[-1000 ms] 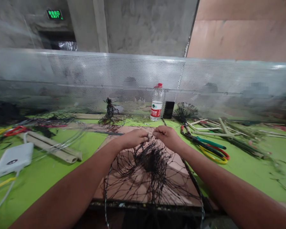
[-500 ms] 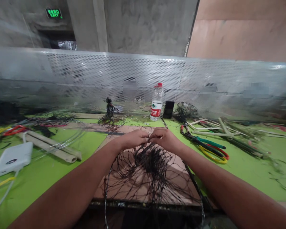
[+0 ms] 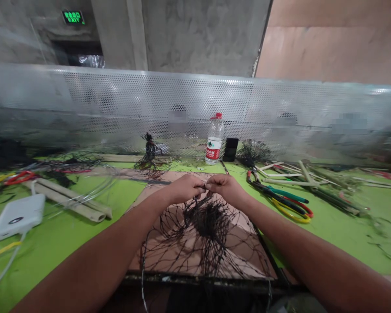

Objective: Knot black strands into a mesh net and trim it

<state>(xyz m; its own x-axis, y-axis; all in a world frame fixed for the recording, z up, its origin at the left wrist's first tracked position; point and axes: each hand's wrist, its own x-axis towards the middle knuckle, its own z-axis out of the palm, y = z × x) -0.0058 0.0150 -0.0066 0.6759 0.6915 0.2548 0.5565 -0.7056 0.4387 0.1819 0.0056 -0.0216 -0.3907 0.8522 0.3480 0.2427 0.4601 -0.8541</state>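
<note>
Two bare hands are meeting fingertip to fingertip over the far edge of a black net point(image 3: 210, 219), which is lying spread and bunched on a pinkish board point(image 3: 151, 190) in front of the person. The left hand point(image 3: 187, 188) is keeping its grip closed, thumb and fingers pinching dark strands at the net's far side. The right hand point(image 3: 226, 187) is also closing its grip to a narrow pinch on the strands, right beside the left fingertips; exactly which strand it is holding is too small to tell.

A second ago a clear gap was showing between the two hands; half a second ago the right fingers were curling over against the left ones, and now they are straightening a little and pointing at them. Near the person, the twisted wire point(image 3: 143, 278) is running down past the board's front edge, and its right-hand end is sitting slightly further inward than before. The net's dark middle is shifting only a little.

On the green desk point(image 3: 339, 234), the pliers point(image 3: 276, 195), the water bottle point(image 3: 213, 152), the black phone point(image 3: 230, 150), the white power bank point(image 3: 18, 217) and the bamboo tubes point(image 3: 71, 202) are staying in place.
</note>
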